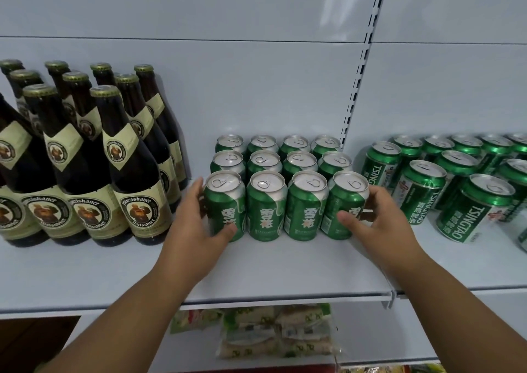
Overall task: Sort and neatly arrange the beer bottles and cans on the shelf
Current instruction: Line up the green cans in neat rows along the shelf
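shelf (285, 270) white, back panel (256, 87) pale

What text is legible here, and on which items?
"Franziskaner Weissbier": round labels on the brown bottles.
"雪花": front-row green cans between the left hand and right hand.
"TSINGTAO" and "青島啤酒": green cans on the right.
Small print and barcodes on the cans, bottle neck labels, and the packets on the lower shelf: too small or blurred.
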Demonstrator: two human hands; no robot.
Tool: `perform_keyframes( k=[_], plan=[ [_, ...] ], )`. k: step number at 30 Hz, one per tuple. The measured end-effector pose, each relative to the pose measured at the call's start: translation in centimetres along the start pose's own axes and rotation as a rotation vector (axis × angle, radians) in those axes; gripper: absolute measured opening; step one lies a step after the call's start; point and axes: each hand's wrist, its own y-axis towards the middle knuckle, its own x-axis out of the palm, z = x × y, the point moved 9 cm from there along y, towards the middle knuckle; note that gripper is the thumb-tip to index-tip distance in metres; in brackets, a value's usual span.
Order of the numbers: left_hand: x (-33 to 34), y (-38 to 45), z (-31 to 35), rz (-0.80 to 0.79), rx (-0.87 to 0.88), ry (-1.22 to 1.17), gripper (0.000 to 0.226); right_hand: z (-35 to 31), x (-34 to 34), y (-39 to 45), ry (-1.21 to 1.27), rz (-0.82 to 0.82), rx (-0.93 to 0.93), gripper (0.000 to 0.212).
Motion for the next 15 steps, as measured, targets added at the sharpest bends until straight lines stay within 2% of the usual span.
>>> perform_keyframes(
  k=[2, 4, 6, 7, 10, 15],
  plan=[
    [-0.9, 0.1, 2.2, 0.068, 0.152, 0.184, 0.099, -1.1, -0.5, 0.0, -0.058, 0.025, -0.064, 0.072],
    [-0.6, -0.1, 6.5, 0.095, 0.465, 0.455, 0.091, -3.4, -1.4, 0.1, -0.191, 0.089, -0.210, 0.084],
    [1.0, 0.0, 9.7, 0.017, 0.690, 0.648, 0.082, -6.6, -1.1, -0.1, -0.387, 0.101, -0.423, 0.084],
    [1.9, 0.3, 10.4, -0.035, 0.738, 0.717, 0.079, -8.0, -0.5, -0.2, -0.470, 0.080, -0.519, 0.083],
    [4.0, 1.0, 11.0, -0.129, 0.740, 0.851, 0.067, -10.6, 1.8, -0.3, -0.633, 0.012, -0.704, 0.073],
    [4.1, 1.0, 11.0, -0.098, 0.733, 0.816, 0.057, -11.1, 2.5, 0.0, -0.626, -0.015, -0.729, 0.061]
  ],
)
